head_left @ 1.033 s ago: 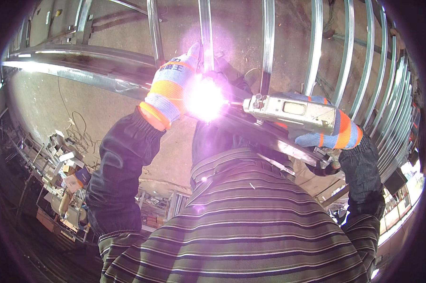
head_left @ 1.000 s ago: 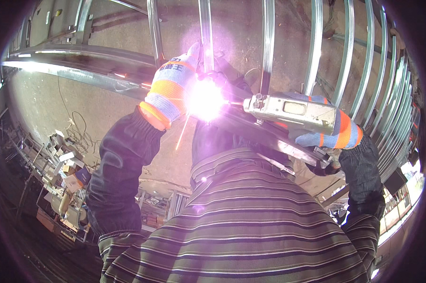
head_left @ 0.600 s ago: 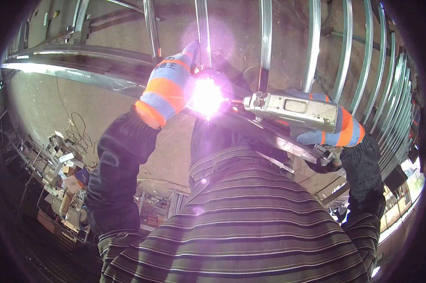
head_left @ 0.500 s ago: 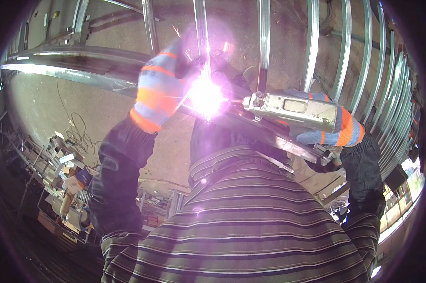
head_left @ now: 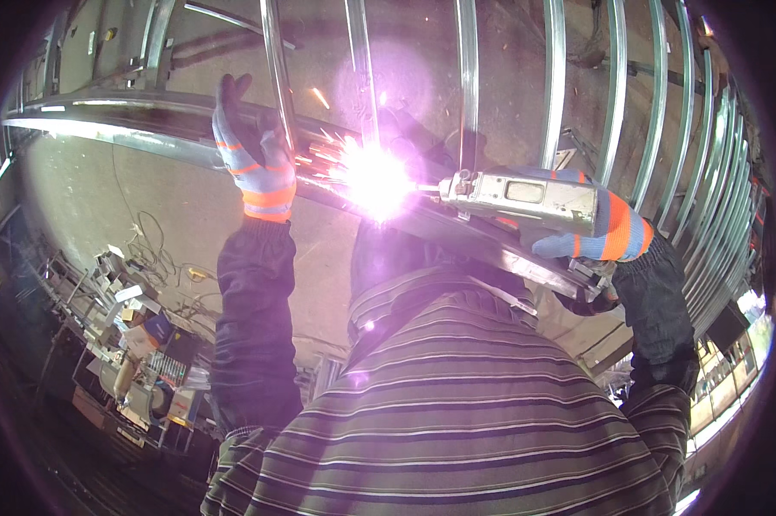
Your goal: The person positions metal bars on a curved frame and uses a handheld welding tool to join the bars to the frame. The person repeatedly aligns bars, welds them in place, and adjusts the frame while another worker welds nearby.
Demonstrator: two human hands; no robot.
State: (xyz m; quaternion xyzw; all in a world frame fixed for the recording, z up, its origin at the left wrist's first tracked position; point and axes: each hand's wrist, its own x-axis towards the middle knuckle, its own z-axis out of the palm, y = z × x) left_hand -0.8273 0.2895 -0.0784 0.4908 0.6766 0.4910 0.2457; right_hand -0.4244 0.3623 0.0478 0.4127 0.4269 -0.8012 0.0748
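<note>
My right hand (head_left: 616,228), in a grey-blue and orange knit glove, is wrapped round a silver boxy welding electrode holder (head_left: 534,199). A thin rod (head_left: 427,187) sticks out of its left end into a white-violet welding arc (head_left: 376,182). The glare hides the joint beneath. My left hand (head_left: 257,163), gloved alike, is raised left of the arc with its fingers apart and nothing in them. It is beside an upright shiny metal bar (head_left: 278,77) and in front of the long metal rail (head_left: 147,142). Whether it touches either, I cannot tell.
Several parallel shiny bars (head_left: 553,86) run away from me and crowd together at the right. Sparks (head_left: 321,98) fly left and up from the arc. A dark beam (head_left: 525,256) slants below the holder. Cables (head_left: 147,236) and piled boxes and tools (head_left: 138,335) lie at the left.
My left hand has moved left, away from the arc, and its fingers now point up and apart. More sparks fly leftward. My right hand and the electrode holder have shifted slightly left.
</note>
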